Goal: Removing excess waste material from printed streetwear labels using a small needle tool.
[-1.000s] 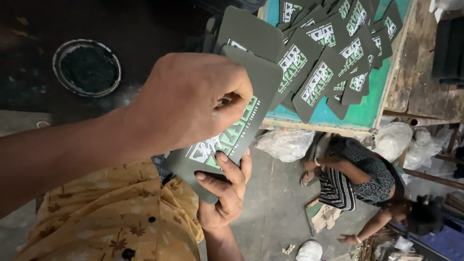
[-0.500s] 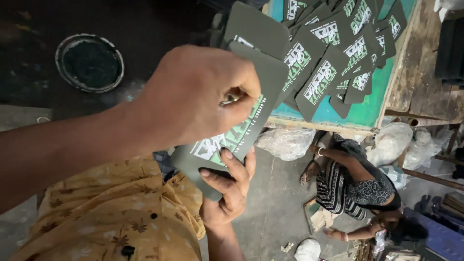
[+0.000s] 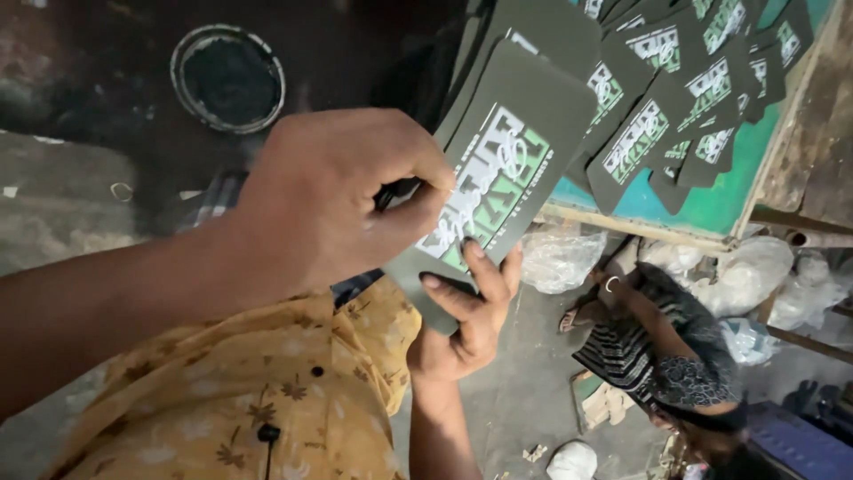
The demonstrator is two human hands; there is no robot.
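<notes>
Card (image 3: 511,169) – dark grey, oblong, printed in white and green – was held up in front of the person's chest, above the yellow patterned shirt (image 3: 222,400) and near the edge of the bench (image 3: 711,209). The right hand (image 3: 466,311) came up from below and gripped its lower end, with the fingertips (image 3: 471,251) curled over onto the printed face. A second card of the same kind (image 3: 551,31) stood just behind it, so the right hand may have been carrying a small stack.

The left hand (image 3: 338,196) was closed into a fist against the near edge of the card, thumb pressed to forefinger. A dark sliver showed in that pinch, but I could not tell whether it was a small tool or only shadow.

Over the last second very little had changed – both hands kept the same grips and the card stayed in the same place. Only its tilt looked slightly different. By my reading the work had not moved on a stage.

On the green bench top, more printed cards (image 3: 640,142) lay fanned and overlapping. A round dark tin (image 3: 228,78) sat on the ground well apart to the left. Below the bench lay crumpled plastic bags (image 3: 560,258), and beside them another person (image 3: 657,356) sat on the floor in striped clothing.
</notes>
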